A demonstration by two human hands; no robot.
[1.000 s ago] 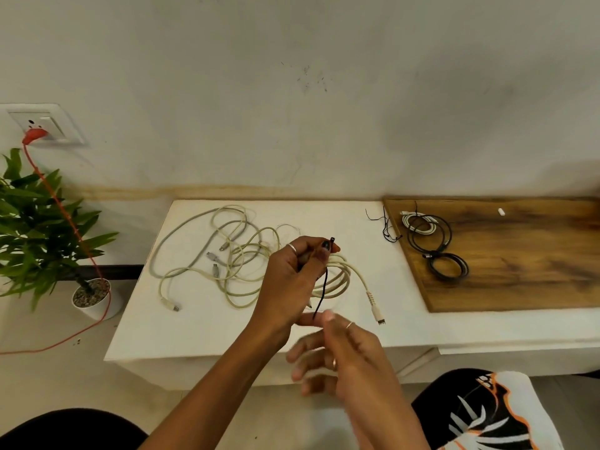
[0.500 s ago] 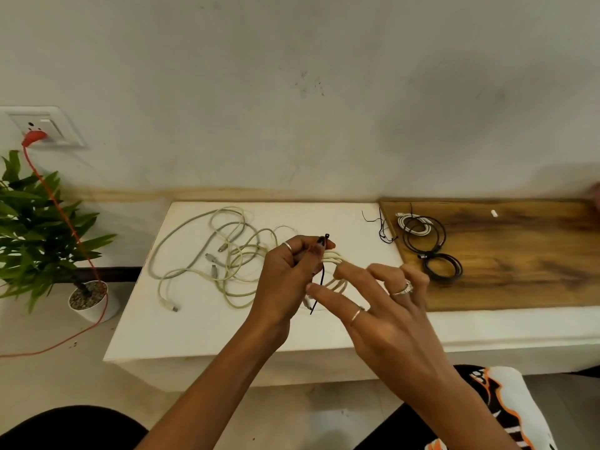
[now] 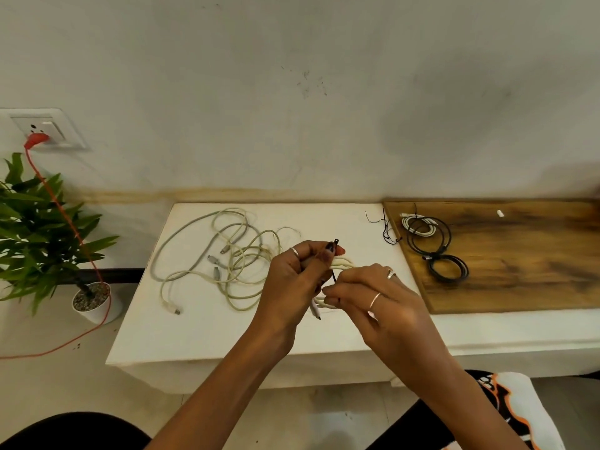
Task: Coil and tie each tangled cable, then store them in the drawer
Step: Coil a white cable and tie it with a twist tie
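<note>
My left hand (image 3: 297, 280) grips a coiled cream cable (image 3: 342, 264) above the white table (image 3: 201, 332), and a thin black tie (image 3: 335, 254) sticks up by its thumb. My right hand (image 3: 373, 302) pinches the lower end of that tie just right of the left hand. The coil's plug end (image 3: 315, 311) hangs below my left hand. A loose tangle of cream and grey cables (image 3: 227, 258) lies on the table to the left. Two coiled, tied cables, one white (image 3: 417, 222) and one black (image 3: 449, 269), rest on the wooden board (image 3: 519, 261) at right.
Spare black ties (image 3: 388, 230) lie at the board's left edge. A potted plant (image 3: 42, 235) stands on the floor at left, with a red cord (image 3: 69, 222) running from a wall socket (image 3: 45, 128). A small white piece (image 3: 500, 213) lies on the board. No drawer is visible.
My right hand rose from below the left hand, spread its fingers beside the coil, then closed on the lower end of the black tie. The left hand kept holding the coil.
</note>
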